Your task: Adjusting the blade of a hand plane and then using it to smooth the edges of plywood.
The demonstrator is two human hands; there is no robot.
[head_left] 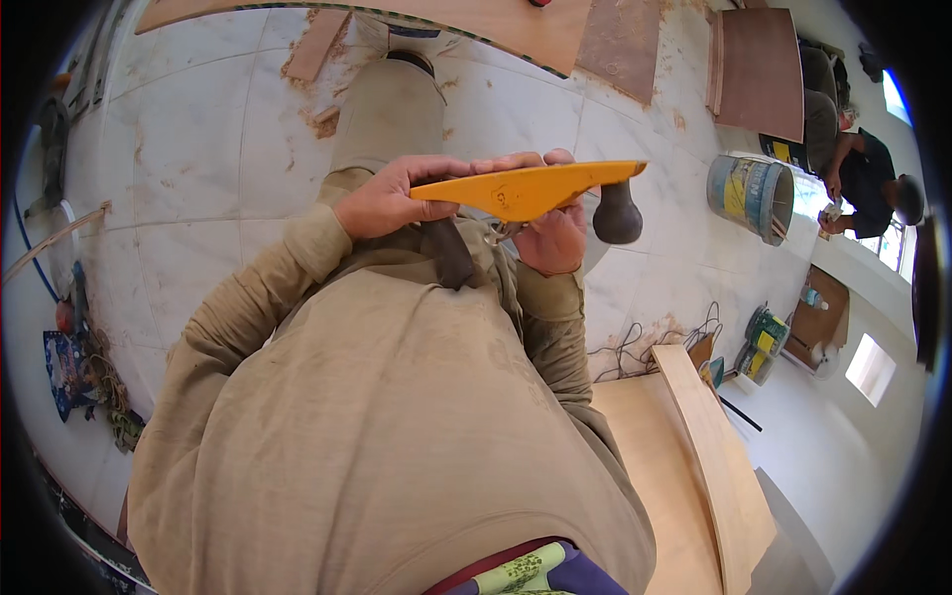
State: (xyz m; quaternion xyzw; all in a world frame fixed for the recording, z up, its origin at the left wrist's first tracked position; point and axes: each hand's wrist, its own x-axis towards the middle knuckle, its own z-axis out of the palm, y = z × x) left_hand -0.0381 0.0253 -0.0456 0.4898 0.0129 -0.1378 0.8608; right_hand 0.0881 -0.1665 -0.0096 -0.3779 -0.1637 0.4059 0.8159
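A yellow hand plane (535, 188) is held sideways in front of my chest, its yellow side facing me. Its dark rear handle (449, 256) hangs at the left, and a dark rounded knob (618, 214) hangs under the right end. My left hand (385, 200) grips the left end, thumb on the near side. From behind and below, my right hand (551, 241) holds the middle, near a small metal part under the body. Fingertips show along the top edge; much of the right hand's grip is hidden behind the plane.
Wood shavings lie on the pale tiled floor (193, 169). A large wooden panel (476, 22) spans the far side. At right are a bucket (734, 188), stacked boards (761, 74) and a person in dark clothes (873, 178). Near right, a plank (694, 446) rests on a light board.
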